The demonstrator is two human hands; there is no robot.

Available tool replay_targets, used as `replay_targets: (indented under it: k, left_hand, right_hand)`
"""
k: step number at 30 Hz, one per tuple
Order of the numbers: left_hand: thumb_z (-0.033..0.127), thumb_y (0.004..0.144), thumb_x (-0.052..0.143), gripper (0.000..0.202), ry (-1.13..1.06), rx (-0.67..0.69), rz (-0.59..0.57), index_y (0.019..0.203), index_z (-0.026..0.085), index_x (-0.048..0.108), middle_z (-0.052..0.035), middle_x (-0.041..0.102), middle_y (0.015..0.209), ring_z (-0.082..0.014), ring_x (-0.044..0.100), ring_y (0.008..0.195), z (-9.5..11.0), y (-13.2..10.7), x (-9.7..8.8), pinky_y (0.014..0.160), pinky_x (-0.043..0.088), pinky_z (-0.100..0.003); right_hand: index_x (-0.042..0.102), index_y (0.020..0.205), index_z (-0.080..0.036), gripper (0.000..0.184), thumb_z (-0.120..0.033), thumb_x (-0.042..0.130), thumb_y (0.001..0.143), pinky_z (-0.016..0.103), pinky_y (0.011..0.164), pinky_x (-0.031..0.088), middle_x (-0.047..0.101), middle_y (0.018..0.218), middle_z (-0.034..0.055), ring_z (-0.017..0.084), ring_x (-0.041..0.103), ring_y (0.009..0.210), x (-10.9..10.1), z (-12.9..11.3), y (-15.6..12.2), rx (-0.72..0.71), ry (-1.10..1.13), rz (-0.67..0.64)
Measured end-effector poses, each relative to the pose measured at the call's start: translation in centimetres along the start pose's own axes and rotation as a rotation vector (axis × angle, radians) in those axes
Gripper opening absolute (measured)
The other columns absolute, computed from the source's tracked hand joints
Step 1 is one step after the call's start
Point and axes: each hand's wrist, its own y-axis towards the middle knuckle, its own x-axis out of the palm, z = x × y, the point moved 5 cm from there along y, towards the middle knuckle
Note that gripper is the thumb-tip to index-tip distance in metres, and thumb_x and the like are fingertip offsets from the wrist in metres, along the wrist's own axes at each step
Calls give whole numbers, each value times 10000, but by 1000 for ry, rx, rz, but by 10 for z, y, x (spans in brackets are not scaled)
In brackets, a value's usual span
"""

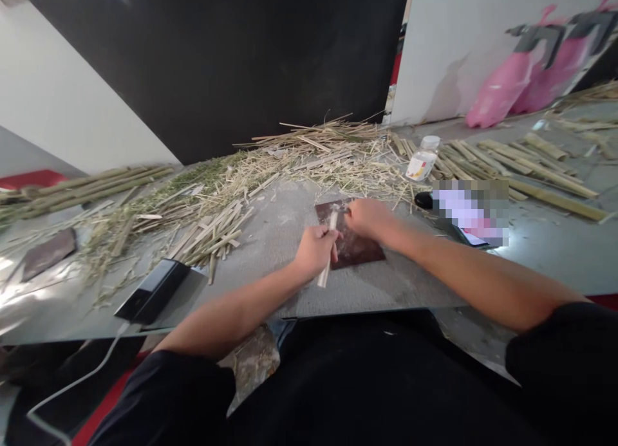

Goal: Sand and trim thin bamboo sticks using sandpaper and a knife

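My left hand is closed around a pale bamboo strip that stands slanted, its lower end near the table's front. My right hand is closed just beyond it, over the far part of a dark brown mat; what its fingers pinch is hidden. Both hands work above this mat on the grey table. The strip's top end lies close to my right hand.
Heaps of split bamboo strips and shavings cover the left and back. Thick bamboo poles lie at the right beside a small plastic bottle. A black power bank with a white cable sits front left. Pink bags lean on the wall.
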Motion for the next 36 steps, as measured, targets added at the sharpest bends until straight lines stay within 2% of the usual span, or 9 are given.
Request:
replay_targets:
  k: [3, 5, 7, 9, 13, 17, 21, 28, 36]
  left_hand:
    - [284, 1030, 528, 270, -11, 38, -127, 848, 164, 688, 15, 592, 451, -124, 497, 444, 9, -12, 10, 576, 402, -254]
    - [277, 1041, 507, 270, -41, 1, -94, 881, 161, 690, 19, 586, 450, -126, 494, 449, 10, -13, 8, 574, 394, -256]
    - [255, 1043, 487, 271, -63, -46, -32, 893, 159, 690, 24, 574, 444, -129, 493, 449, 7, -8, 3, 567, 382, -259]
    - [253, 1043, 488, 273, -61, -51, 6, 893, 160, 695, 23, 576, 449, -133, 499, 459, 3, -1, -2, 566, 379, -262]
    - [266, 1044, 489, 269, -39, -16, 21, 905, 170, 698, 19, 605, 471, -145, 533, 480, -1, 8, -6, 588, 405, -267]
    - [249, 1042, 475, 326, 36, 14, 13, 758, 194, 625, 9, 613, 472, -141, 544, 487, 1, 6, -4, 600, 406, -267]
    - [271, 1050, 470, 403, 92, 52, 29, 658, 211, 539, -3, 620, 484, -131, 532, 485, 2, 4, -4, 592, 390, -269]
    - [288, 1056, 468, 314, 59, 65, 43, 807, 193, 635, 17, 598, 469, -141, 537, 467, -2, 9, -4, 577, 398, -266]
    - [241, 1027, 500, 285, 13, 16, 79, 796, 180, 656, 21, 562, 443, -134, 511, 447, -2, 14, -9, 552, 370, -258]
  right_hand:
    - [824, 1053, -126, 395, -384, 527, 1018, 366, 760, 491, 798, 1040, 213, 326, 739, 940, -2, 45, 19, 177, -48, 44]
    - [822, 1034, -125, 423, -425, 523, 1026, 368, 746, 486, 794, 1025, 216, 330, 734, 926, -4, 68, 25, 234, -46, 64]
    - [817, 1000, -140, 442, -457, 512, 1031, 361, 716, 469, 788, 980, 204, 314, 721, 879, -6, 73, 23, 226, -31, 85]
    - [804, 944, -162, 446, -472, 496, 1035, 348, 675, 433, 779, 922, 179, 286, 696, 814, -8, 61, 15, 158, -8, 92]
    - [759, 827, -193, 447, -502, 499, 1018, 332, 609, 340, 750, 819, 131, 242, 646, 713, -6, 13, -12, -15, 36, -1]
    - [785, 872, -205, 358, -441, 531, 965, 336, 606, 310, 771, 876, 138, 248, 658, 736, -2, -18, -29, -109, 24, -96]
    - [812, 927, -216, 348, -400, 517, 944, 346, 608, 305, 795, 931, 150, 270, 687, 783, -1, -21, -30, -124, 16, -93]
    - [826, 956, -223, 351, -401, 524, 953, 342, 644, 347, 808, 970, 144, 273, 710, 830, -3, -18, -23, -117, 11, -55]
    - [823, 970, -214, 335, -373, 528, 957, 334, 658, 383, 813, 1002, 140, 275, 716, 861, 1, -18, -11, -145, 0, -5]
